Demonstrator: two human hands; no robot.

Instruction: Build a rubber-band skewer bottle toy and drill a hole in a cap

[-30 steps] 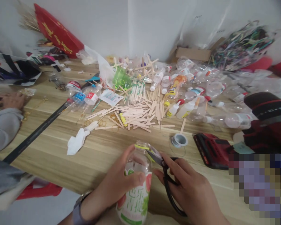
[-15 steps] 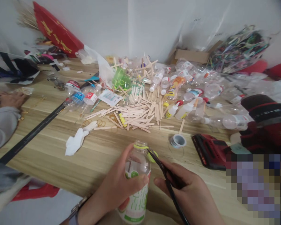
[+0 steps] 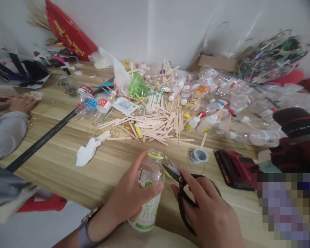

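Note:
My left hand is wrapped round a clear plastic bottle with a green and white label, held tilted at the table's front edge. The bottle's mouth is uncapped, and a yellow-green ring circles its neck. In my right hand is a pair of black-handled scissors, fingers through the handles. Their blades are parted, with the tips close to the bottle's neck; whether they touch it I cannot tell. A yellow-green cap lies behind the blades, partly hidden by them.
Wooden craft sticks are heaped mid-table, with plastic bottles to the right. A wire spool and a red and black power tool lie nearer. White tissue and a black strip are left. A co-worker's hand works far left.
The scissors have opened and turned, and their blades have drawn back from the bottle's neck ring. My left hand keeps its hold on the bottle. The view has shifted slightly.

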